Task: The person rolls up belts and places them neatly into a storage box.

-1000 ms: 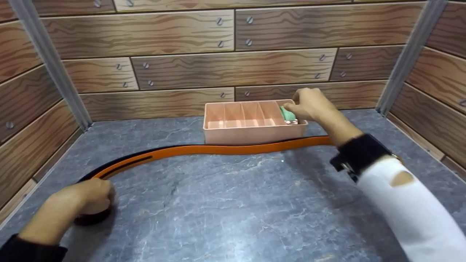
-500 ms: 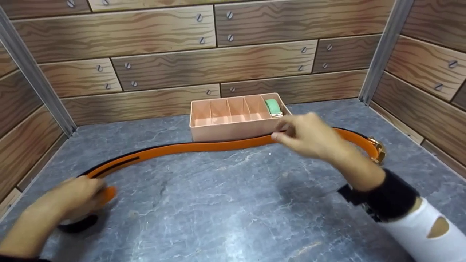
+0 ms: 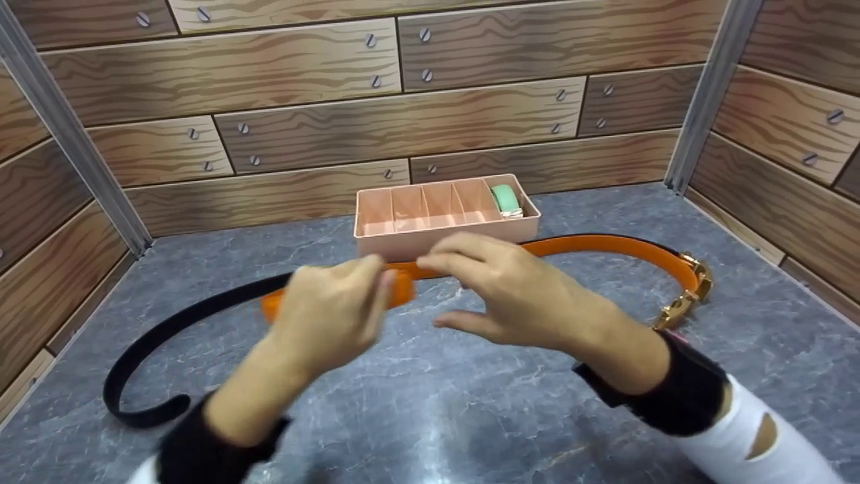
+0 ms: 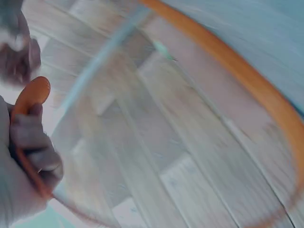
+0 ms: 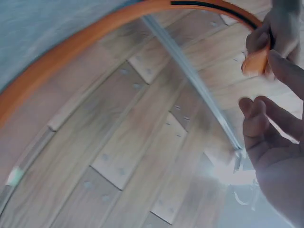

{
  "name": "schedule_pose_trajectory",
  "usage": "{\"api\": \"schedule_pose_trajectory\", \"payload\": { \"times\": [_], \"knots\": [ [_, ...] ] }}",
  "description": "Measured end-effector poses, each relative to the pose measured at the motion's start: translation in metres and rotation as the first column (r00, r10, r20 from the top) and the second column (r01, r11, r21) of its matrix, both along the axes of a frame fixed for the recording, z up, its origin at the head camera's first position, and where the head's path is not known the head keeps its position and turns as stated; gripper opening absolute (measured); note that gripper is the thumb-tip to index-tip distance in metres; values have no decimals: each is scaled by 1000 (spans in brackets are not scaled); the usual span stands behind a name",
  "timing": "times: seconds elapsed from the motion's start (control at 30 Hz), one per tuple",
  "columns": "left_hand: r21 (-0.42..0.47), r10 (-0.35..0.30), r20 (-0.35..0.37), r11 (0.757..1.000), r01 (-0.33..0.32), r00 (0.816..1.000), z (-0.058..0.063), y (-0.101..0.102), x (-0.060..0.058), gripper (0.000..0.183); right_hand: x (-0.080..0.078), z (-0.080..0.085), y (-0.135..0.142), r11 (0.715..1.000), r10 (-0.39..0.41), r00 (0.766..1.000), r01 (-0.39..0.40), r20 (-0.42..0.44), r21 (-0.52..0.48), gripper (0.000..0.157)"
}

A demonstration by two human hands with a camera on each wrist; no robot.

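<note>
A belt, orange on one face and black on the other, stands on its edge in a wide curve; its black face (image 3: pixel 144 353) shows at the left. At the right is its gold buckle (image 3: pixel 689 292). My left hand (image 3: pixel 326 316) grips the belt near its rounded orange tip (image 4: pixel 35 92), which pokes out past the fingers in the left wrist view. My right hand (image 3: pixel 507 289) is opposite, thumb and fingers apart and holding nothing. In the right wrist view its fingers (image 5: pixel 256 121) are just beside the gripped end.
Behind the belt stands a pink divided box (image 3: pixel 447 232), with a green rolled item (image 3: pixel 505 197) in its rightmost compartment. Wood-patterned walls (image 3: pixel 322 74) enclose the grey marbled tabletop (image 3: pixel 403 403) at the back and sides.
My left hand has carried the belt's tip from the left to the middle. My right hand has come away from the box's right compartment and moved left and nearer, towards my left hand.
</note>
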State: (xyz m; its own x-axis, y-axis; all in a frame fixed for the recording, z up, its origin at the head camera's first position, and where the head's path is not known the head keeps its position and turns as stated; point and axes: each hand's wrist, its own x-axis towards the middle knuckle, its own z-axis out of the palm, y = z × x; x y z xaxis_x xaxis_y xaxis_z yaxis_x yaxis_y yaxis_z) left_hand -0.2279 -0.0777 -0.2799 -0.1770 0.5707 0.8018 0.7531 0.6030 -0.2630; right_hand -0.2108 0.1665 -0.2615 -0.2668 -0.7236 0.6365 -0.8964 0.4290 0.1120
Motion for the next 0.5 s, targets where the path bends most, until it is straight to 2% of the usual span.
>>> {"api": "schedule_pose_trajectory", "payload": {
  "times": [0.07,0.13,0.23,0.3,0.33,0.4,0.43,0.47,0.5],
  "knots": [
    [50,-30,-66,998,33,997,8,19,0,23,1,7,-5,999,18,998,-21,-58,-42,49],
    [106,-49,-113,992,61,992,18,34,0,23,3,15,-8,997,-4,995,-4,-96,-82,44],
    [210,-77,-130,972,103,989,36,49,-2,18,3,30,-8,984,-59,990,36,-128,-174,37],
    [281,-91,-99,953,116,991,46,54,-4,16,5,41,-8,968,-52,991,20,-123,-249,33],
    [314,-103,-70,942,120,992,50,55,-5,15,6,46,-8,957,-24,993,-12,-117,-291,33],
    [361,-173,27,920,151,985,56,54,-5,17,8,55,-11,928,71,993,-100,-92,-358,32],
    [380,-230,86,907,182,969,57,52,-6,17,8,59,-13,910,133,988,-152,-75,-385,31],
    [401,-293,152,891,212,944,59,50,-6,19,8,62,-16,889,194,979,-201,-58,-411,31],
    [426,-367,218,869,250,904,59,48,-6,20,8,64,-18,867,250,967,-244,-43,-435,30]
  ]
}}
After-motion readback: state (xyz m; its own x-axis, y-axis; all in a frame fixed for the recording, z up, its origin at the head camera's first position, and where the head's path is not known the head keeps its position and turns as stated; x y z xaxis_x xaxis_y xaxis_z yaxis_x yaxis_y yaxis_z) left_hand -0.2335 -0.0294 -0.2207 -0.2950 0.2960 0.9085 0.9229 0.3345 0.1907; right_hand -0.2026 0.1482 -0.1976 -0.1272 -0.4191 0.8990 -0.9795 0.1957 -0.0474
